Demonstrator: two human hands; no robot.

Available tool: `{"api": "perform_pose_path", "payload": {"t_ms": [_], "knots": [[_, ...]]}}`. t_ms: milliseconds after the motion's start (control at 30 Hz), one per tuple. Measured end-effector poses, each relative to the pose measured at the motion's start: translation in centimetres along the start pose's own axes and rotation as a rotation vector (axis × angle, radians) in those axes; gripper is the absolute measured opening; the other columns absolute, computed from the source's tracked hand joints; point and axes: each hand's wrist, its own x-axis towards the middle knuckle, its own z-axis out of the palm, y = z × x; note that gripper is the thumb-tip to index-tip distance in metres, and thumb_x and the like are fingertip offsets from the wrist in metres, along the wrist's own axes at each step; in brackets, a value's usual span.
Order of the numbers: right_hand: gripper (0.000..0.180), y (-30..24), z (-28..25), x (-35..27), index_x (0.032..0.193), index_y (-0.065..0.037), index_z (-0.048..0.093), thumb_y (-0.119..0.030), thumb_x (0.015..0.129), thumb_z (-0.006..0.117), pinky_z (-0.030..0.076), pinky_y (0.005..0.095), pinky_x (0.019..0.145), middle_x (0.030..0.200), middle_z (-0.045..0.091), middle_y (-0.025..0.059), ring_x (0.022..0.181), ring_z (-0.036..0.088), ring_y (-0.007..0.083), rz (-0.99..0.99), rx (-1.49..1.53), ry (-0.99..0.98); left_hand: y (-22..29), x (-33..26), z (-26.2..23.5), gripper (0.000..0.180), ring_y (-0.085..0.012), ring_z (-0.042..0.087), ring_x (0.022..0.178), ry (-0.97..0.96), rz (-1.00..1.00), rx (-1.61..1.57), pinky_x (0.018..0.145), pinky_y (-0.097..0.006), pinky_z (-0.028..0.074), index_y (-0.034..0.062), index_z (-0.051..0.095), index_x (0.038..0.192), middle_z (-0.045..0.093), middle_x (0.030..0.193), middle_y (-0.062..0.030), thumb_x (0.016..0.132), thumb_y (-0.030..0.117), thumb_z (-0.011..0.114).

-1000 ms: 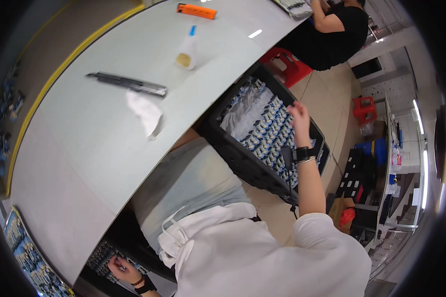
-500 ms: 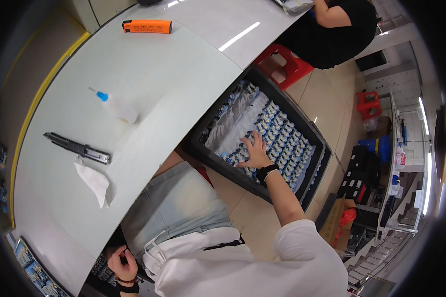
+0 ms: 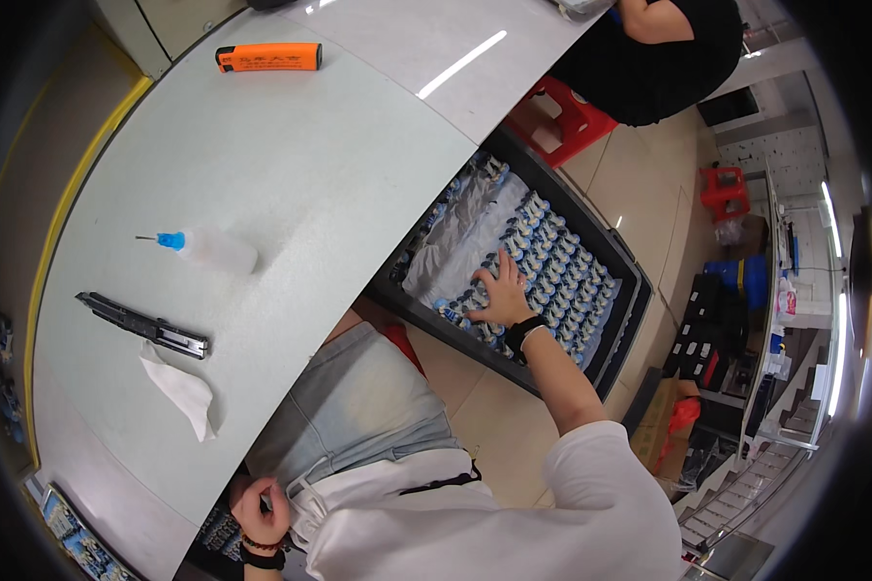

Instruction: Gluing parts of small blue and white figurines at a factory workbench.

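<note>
Right hand fingers spread — on vials.

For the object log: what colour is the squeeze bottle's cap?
Blue, on the squeeze bottle lying on the table; head view.

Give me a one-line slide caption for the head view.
Right hand reaches into a floor crate of small bottles; left hand stays low beside the table.

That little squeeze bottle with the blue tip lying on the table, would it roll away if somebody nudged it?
Probably. The squeeze bottle lies on its side on the smooth table, and its body looks rounded, so a sideways nudge would likely roll it. It looks like thin, pale plastic, so likely light and a bit squashy. The thin needle tip might bend if knocked.
</note>
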Motion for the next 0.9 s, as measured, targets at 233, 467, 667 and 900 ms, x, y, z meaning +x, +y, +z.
{"api": "perform_pose_path", "payload": {"t_ms": [233, 467, 667, 900], "knots": [[0.065, 0.0, 0.1, 1.0, 0.096, -0.017, 0.046, -0.045, 0.043, 0.071, 0.023, 0.0544, 0.083, 0.119, 0.025, 0.0248, 0.112, 0.022, 0.0429, -0.018, -0.054, -0.042, -0.1, 0.2, 0.2, 0.005, -0.0200, 0.047, 0.050, -0.033, 0.022, -0.012, 0.047, -0.027, 0.036, 0.0004, 0.052, 0.072, 0.049, 0.058, -0.0092, 0.067, 0.000, 0.053], [0.060, -0.3, 0.8, 1.8, 0.089, -0.012, 0.048, -0.044, 0.043, 0.070, 0.028, 0.0499, 0.079, 0.112, 0.031, 0.0210, 0.107, 0.027, 0.0380, -0.019, -0.067, -0.033, 0.2, -0.1, 0.7, 0.005, -0.0201, 0.048, 0.052, -0.008, 0.028, -0.055, 0.048, -0.027, 0.037, 0.0004, 0.052, 0.071, 0.051, 0.059, -0.0086, 0.066, -0.001, 0.053], [0.055, -0.8, 0.5, 1.5, 0.084, -0.011, 0.050, -0.043, 0.043, 0.068, 0.030, 0.0474, 0.076, 0.106, 0.035, 0.0174, 0.102, 0.031, 0.0333, -0.008, -0.063, 0.014, 0.4, -0.5, 0.3, 0.007, -0.0230, 0.051, 0.052, -0.005, -0.032, -0.046, 0.051, -0.029, 0.041, 0.0007, 0.055, 0.071, 0.053, 0.059, -0.0098, 0.065, -0.002, 0.053], [0.051, -1.2, -0.5, 1.8, 0.082, -0.011, 0.054, -0.043, 0.045, 0.068, 0.032, 0.0497, 0.076, 0.104, 0.035, 0.0153, 0.102, 0.031, 0.0332, 0.014, -0.103, -0.068, -0.1, -0.7, 0.6, 0.007, -0.0238, 0.051, 0.052, 0.013, 0.003, -0.061, 0.050, -0.030, 0.041, 0.0013, 0.054, 0.071, 0.053, 0.060, -0.0099, 0.065, -0.002, 0.053]]}}
